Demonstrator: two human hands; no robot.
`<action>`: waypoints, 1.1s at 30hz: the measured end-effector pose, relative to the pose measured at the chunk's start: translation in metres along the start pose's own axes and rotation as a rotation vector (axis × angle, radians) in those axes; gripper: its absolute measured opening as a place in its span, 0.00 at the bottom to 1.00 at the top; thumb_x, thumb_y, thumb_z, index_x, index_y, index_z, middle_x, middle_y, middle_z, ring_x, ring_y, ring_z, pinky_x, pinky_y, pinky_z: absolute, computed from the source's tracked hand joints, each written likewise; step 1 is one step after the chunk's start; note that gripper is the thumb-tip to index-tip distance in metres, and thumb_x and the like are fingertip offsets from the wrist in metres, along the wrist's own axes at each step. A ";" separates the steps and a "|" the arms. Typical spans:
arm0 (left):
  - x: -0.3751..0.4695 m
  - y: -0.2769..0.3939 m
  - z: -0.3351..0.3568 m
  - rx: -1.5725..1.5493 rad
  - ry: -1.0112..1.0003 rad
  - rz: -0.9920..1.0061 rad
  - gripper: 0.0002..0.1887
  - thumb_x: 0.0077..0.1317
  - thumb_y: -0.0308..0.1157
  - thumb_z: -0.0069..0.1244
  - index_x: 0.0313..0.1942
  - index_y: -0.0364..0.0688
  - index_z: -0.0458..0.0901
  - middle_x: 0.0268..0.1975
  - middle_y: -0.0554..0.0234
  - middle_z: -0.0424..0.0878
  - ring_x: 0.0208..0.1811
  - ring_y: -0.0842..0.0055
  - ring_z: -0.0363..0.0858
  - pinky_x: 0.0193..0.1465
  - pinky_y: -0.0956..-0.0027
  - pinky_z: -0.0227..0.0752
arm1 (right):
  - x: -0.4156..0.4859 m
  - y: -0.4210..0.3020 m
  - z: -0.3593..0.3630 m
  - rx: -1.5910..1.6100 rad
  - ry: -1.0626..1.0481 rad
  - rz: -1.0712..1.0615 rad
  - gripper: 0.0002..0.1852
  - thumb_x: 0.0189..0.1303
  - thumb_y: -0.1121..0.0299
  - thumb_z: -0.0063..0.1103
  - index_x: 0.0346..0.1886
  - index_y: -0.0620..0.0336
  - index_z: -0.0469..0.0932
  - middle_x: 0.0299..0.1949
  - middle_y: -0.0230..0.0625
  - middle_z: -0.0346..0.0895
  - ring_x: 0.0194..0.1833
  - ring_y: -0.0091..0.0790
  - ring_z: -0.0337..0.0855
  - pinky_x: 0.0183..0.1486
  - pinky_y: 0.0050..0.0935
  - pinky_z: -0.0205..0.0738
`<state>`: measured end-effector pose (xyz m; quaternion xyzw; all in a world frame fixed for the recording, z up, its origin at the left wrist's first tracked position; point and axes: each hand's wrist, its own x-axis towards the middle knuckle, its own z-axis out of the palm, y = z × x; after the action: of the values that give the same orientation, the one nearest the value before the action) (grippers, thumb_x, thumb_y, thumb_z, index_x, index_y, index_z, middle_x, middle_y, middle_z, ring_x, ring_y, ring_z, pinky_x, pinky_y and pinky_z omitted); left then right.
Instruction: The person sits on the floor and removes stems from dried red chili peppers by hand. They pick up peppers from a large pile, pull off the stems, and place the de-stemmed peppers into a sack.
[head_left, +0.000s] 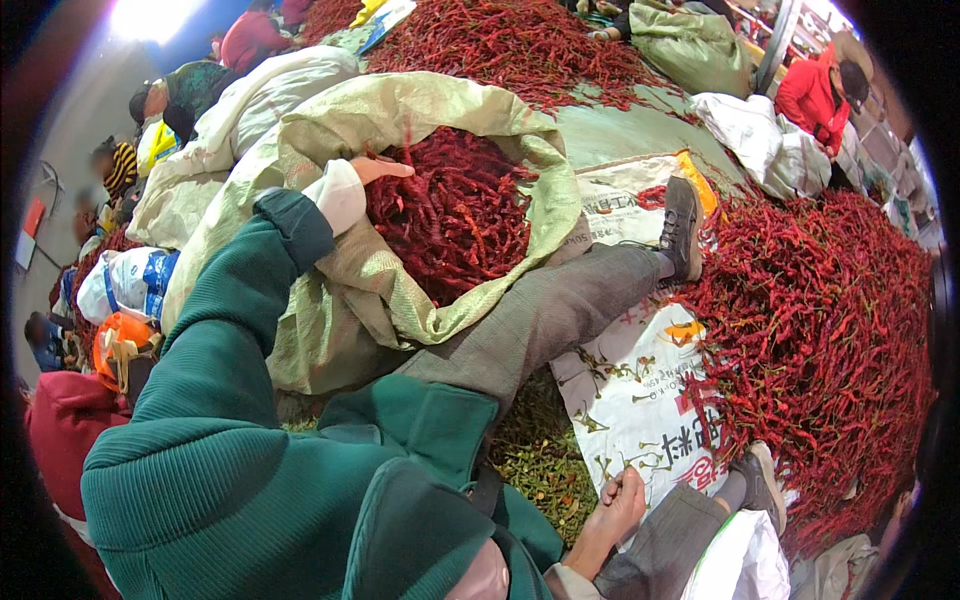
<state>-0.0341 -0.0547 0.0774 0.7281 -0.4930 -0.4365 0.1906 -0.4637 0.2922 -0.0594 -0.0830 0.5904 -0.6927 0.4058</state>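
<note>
A large pale green woven sack (495, 97) stands open before me, its rim rolled outward. Dried red chilies (457, 225) fill its mouth. My left hand (379, 169) reaches over the sack's left rim, fingers stretched out above the chilies, with a blurred red streak beside them. Low down by my right leg, my right hand (624, 499) has curled fingers; whether a stem is pinched in them is hidden. Below that hand lies a flattened white printed sack (622, 405) scattered with green chili stems (592, 424). More stems (544, 472) form a thick layer between my legs.
A big heap of red chilies (817, 337) lies at the right, touching my shoes. Another heap (495, 45) spreads behind the sack. Full white sacks (765, 142) stand at the back right. A person in red (814, 97) sits beyond; other people sit along the left.
</note>
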 end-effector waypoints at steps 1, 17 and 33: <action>0.012 -0.012 -0.017 0.032 0.070 0.010 0.45 0.40 0.51 0.66 0.57 0.36 0.68 0.63 0.59 0.62 0.63 0.69 0.59 0.59 0.64 0.55 | -0.002 0.002 0.000 0.006 -0.019 0.009 0.06 0.58 0.70 0.53 0.27 0.61 0.71 0.21 0.26 0.64 0.18 0.15 0.59 0.18 0.14 0.48; -0.074 -0.012 -0.059 0.064 0.188 0.398 0.21 0.54 0.40 0.55 0.46 0.38 0.78 0.44 0.60 0.79 0.45 0.75 0.75 0.45 0.70 0.71 | -0.003 0.009 0.002 -0.016 -0.085 -0.002 0.06 0.58 0.70 0.53 0.28 0.62 0.71 0.20 0.26 0.66 0.19 0.15 0.61 0.17 0.14 0.49; -0.131 -0.027 0.410 -0.212 -1.113 0.787 0.11 0.58 0.24 0.48 0.41 0.35 0.80 0.36 0.59 0.82 0.34 0.81 0.79 0.38 0.73 0.74 | 0.033 -0.015 -0.020 -0.932 -0.183 -0.083 0.15 0.58 0.61 0.55 0.27 0.65 0.78 0.17 0.28 0.72 0.24 0.17 0.65 0.27 0.22 0.61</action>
<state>-0.3739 0.1360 -0.1070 0.1398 -0.6999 -0.6894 0.1237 -0.5038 0.2849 -0.0637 -0.3402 0.7964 -0.3595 0.3476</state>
